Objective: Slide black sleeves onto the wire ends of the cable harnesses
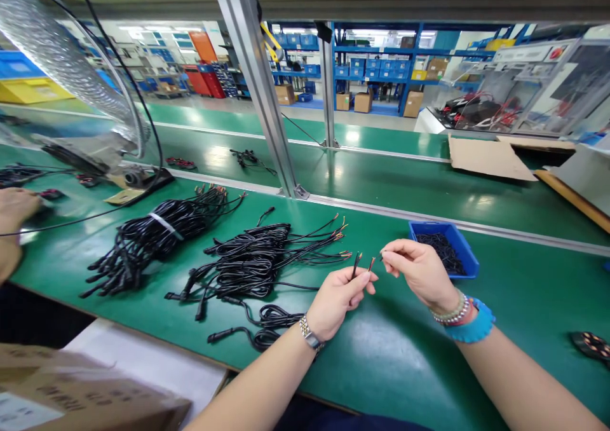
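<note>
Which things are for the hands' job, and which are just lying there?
Job, it seems:
cable ends in the left hand
tiny piece in the right hand
blue bin of black pieces
middle cable pile

Probably just lying about:
cardboard
dark object, right edge

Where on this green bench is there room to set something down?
On the green bench top, bare surface shows between the two forearms and, right of the right hand, between the blue bin and the dark object at the picture's right edge. Left of the left hand, black cables crowd it.
</note>
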Action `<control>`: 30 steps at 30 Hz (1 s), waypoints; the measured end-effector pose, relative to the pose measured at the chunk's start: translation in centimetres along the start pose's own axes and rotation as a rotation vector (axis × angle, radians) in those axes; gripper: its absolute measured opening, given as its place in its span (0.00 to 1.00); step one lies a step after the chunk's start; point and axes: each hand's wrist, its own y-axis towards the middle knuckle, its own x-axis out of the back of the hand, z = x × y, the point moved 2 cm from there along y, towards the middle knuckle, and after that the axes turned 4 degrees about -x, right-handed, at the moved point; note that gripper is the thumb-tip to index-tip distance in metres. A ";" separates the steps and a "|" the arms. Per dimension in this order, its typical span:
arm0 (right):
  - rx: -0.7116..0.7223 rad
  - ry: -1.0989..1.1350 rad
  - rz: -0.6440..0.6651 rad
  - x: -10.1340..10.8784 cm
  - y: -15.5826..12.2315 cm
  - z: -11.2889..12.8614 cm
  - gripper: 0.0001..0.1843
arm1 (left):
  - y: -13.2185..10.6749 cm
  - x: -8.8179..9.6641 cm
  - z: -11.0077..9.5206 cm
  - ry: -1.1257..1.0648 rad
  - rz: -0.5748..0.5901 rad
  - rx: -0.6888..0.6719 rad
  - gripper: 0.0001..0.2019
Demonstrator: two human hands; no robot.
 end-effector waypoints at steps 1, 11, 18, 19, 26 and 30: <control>-0.004 0.008 0.006 0.0 0.0 0.0 0.10 | 0.0 0.0 0.0 -0.003 0.002 0.000 0.14; -0.059 -0.043 0.083 0.5 -0.1 0.4 0.10 | 0.0 0.0 0.0 -0.040 0.020 0.016 0.12; -0.080 -0.092 0.141 0.5 -0.1 0.4 0.10 | -0.2 0.0 -0.1 -0.061 0.039 0.026 0.12; -0.085 -0.110 0.161 0.3 -0.1 0.4 0.10 | -0.2 0.0 -0.1 -0.061 0.039 0.026 0.12; -0.123 -0.132 0.245 -0.1 -0.1 0.1 0.08 | 0.0 0.2 0.1 -0.022 -0.039 -0.030 0.10; -0.040 -0.088 0.061 0.4 -0.1 0.5 0.08 | 0.1 0.3 0.0 0.002 -0.120 -0.053 0.10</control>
